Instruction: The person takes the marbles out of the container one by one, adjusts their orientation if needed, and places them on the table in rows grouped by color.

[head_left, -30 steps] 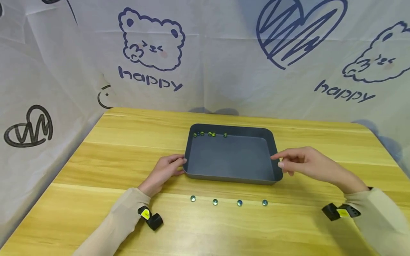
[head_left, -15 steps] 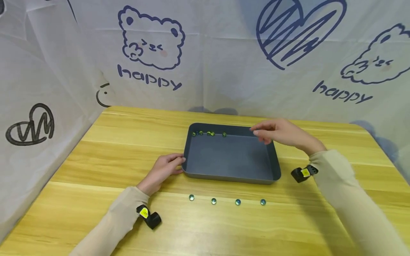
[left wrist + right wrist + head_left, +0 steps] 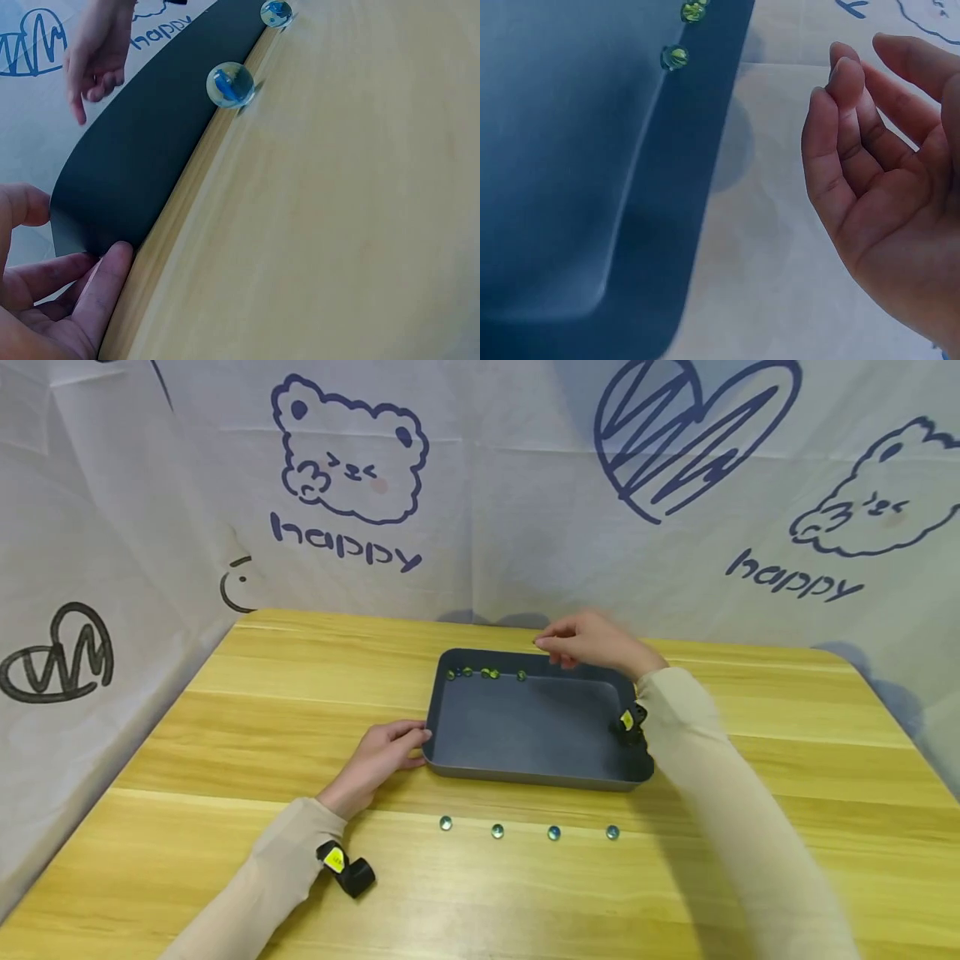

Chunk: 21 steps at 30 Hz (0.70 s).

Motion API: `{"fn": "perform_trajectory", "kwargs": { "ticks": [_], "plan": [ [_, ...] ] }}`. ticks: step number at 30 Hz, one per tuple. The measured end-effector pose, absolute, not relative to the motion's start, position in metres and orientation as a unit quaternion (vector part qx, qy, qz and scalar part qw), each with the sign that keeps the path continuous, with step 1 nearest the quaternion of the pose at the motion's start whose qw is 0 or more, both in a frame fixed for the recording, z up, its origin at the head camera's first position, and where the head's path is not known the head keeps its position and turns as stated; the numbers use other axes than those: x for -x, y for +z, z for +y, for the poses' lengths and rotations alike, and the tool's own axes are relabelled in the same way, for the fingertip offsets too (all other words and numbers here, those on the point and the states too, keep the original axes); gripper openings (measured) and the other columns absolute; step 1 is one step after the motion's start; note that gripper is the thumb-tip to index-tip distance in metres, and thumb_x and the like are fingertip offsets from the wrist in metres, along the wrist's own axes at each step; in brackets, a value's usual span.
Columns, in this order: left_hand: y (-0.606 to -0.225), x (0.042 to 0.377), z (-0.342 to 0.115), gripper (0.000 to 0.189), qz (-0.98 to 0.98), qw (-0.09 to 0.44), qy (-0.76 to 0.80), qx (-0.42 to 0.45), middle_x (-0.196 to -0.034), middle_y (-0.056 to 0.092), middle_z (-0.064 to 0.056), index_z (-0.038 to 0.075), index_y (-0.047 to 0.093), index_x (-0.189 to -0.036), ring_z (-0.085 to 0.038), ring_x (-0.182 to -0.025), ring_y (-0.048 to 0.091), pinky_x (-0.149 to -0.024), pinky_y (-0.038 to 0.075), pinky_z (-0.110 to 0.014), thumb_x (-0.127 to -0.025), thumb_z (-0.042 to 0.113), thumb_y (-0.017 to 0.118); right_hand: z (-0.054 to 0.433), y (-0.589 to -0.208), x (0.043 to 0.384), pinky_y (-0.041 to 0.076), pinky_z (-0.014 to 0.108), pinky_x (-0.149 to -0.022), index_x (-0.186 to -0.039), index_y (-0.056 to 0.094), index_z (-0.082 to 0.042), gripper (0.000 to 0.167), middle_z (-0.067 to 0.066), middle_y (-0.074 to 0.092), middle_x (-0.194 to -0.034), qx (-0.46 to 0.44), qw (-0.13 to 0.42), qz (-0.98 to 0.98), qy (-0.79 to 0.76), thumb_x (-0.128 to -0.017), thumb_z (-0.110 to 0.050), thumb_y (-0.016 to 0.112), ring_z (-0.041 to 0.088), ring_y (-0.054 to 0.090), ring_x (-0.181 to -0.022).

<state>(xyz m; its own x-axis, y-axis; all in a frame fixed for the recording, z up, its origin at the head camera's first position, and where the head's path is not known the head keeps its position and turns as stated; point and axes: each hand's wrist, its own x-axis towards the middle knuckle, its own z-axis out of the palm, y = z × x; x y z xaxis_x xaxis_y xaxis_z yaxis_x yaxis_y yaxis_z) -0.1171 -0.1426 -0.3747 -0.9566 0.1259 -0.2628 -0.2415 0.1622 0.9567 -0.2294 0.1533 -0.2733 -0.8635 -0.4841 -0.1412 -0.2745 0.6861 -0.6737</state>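
A dark grey rectangular tray (image 3: pixel 540 727) lies on the table. My left hand (image 3: pixel 381 756) grips its near left side, thumb at the rim; in the left wrist view the fingers (image 3: pixel 105 292) press the outer wall. Inside the tray, several yellow-green glass marbles (image 3: pixel 485 673) rest along the far wall toward the left. My right hand (image 3: pixel 592 641) hovers over the far rim, its fingers loosely bent; the right wrist view shows nothing held in that hand (image 3: pixel 885 172). On the table in front of the tray, several clear marbles with blue swirls (image 3: pixel 553 832) form a spaced row.
The wooden table (image 3: pixel 480 902) reaches back to a white cloth (image 3: pixel 510 560) with drawn bears and hearts, which also hangs on the left. A small black camera (image 3: pixel 354 875) is strapped to the left wrist, another (image 3: pixel 632 720) to the right.
My right hand has moved from the tray's right side up and leftward, over the far rim. The left hand keeps its place on the tray, and the marbles have not shifted.
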Motion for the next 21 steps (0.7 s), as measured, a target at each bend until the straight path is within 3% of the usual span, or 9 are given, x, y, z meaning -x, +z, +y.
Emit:
{"fn": "perform_trajectory", "kwargs": {
  "ticks": [5, 13, 21],
  "plan": [
    [-0.374, 0.117, -0.143, 0.044, 0.751, 0.143, 0.644, 0.036, -0.138, 0.047, -0.025, -0.009, 0.050, -0.135, -0.033, -0.119, 0.054, -0.089, 0.055, -0.030, -0.098, 0.015, 0.051, 0.137, -0.284, 0.239, 0.054, 0.050, -0.078, -0.124, 0.064, 0.000, 0.036, 0.019, 0.066, -0.091, 0.213, 0.160, 0.901, -0.342, -0.100, -0.025, 0.055, 0.036, 0.061, -0.080],
    [-0.376, 0.117, -0.142, 0.043, 0.747, 0.141, 0.649, 0.035, -0.137, 0.048, -0.025, -0.010, 0.051, -0.133, -0.033, -0.119, 0.054, -0.089, 0.055, -0.030, -0.098, 0.015, 0.051, 0.107, -0.301, 0.247, 0.058, 0.040, -0.072, -0.119, 0.067, 0.000, 0.032, 0.016, 0.068, -0.086, 0.203, 0.169, 0.898, -0.353, -0.099, -0.023, 0.056, 0.020, 0.062, -0.067],
    [-0.373, 0.116, -0.143, 0.044, 0.751, 0.144, 0.644, 0.040, -0.137, 0.048, -0.026, -0.009, 0.051, -0.134, -0.033, -0.118, 0.055, -0.088, 0.055, -0.030, -0.098, 0.015, 0.052, 0.070, -0.314, 0.248, 0.058, 0.032, -0.065, -0.113, 0.071, -0.001, 0.029, 0.010, 0.067, -0.077, 0.206, 0.196, 0.904, -0.318, -0.100, -0.021, 0.054, 0.017, 0.061, -0.063]
  ]
}}
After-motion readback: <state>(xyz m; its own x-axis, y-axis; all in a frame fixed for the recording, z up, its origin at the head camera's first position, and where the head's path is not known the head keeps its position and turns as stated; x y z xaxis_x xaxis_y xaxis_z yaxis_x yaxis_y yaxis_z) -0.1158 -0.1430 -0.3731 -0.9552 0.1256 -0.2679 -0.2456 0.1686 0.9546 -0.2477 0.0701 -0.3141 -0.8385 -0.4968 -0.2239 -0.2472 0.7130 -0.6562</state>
